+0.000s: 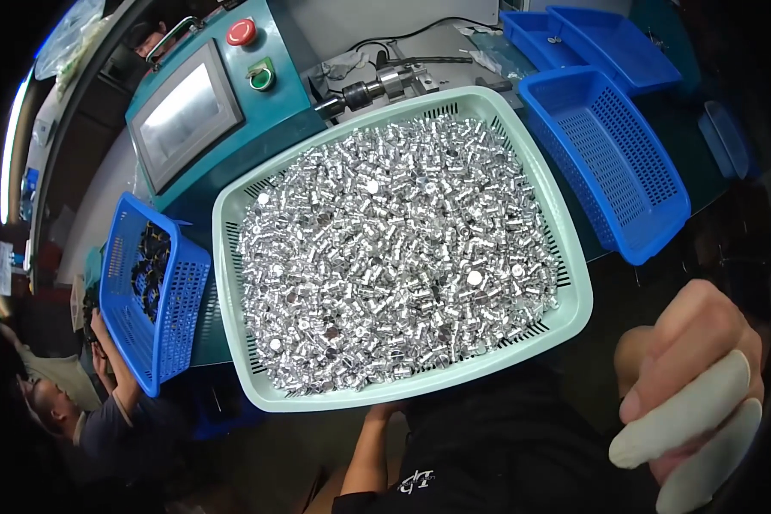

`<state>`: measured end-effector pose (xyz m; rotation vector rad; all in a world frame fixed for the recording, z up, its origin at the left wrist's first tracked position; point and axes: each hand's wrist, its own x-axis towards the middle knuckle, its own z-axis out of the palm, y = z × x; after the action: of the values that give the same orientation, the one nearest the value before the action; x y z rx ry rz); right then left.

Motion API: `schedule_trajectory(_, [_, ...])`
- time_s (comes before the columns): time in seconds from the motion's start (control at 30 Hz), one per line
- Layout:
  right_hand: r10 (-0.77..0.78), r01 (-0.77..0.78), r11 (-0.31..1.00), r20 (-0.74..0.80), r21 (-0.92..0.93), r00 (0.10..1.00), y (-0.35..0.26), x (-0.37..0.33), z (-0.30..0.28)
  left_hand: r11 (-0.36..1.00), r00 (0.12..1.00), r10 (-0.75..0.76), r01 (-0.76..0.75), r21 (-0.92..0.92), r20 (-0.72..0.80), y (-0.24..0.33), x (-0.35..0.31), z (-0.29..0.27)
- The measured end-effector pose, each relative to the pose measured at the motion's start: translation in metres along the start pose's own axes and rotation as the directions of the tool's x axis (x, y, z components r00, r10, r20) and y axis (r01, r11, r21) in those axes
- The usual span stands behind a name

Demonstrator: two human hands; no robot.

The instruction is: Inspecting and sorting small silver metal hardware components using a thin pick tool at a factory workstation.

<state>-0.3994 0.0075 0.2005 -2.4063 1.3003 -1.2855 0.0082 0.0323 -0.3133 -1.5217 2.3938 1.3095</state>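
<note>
A pale green slotted plastic basket lies in front of me, heaped with small shiny silver metal fittings. Its near side juts out past the bench edge. My left hand reaches up from the lower edge to the underside of the basket's near rim, and the rim hides its fingers. Off to the right of the basket, apart from it, my right hand is closed with its fingers curled in. White finger cots cover two of those fingers. Whatever the right hand may hold is hidden from view.
Behind the basket stands a teal machine with a touchscreen, red button and metal spindle. A blue basket of dark parts sits left, near a seated person. More blue baskets stand at right.
</note>
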Motion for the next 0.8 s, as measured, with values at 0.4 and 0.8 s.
schedule_trajectory(0.4, [-0.014,0.011,1.0,-0.185,-0.015,0.983,-0.008,-0.033,-0.014,0.976,0.999,0.042,-0.048,-0.211,-0.034,0.025,0.0,-0.013])
schedule_trajectory(0.8, [0.415,-0.416,0.909,-0.096,0.015,0.905,0.114,-0.002,0.029,0.64,0.981,-0.185,0.075,-0.765,-0.058,0.085,-0.01,-0.079])
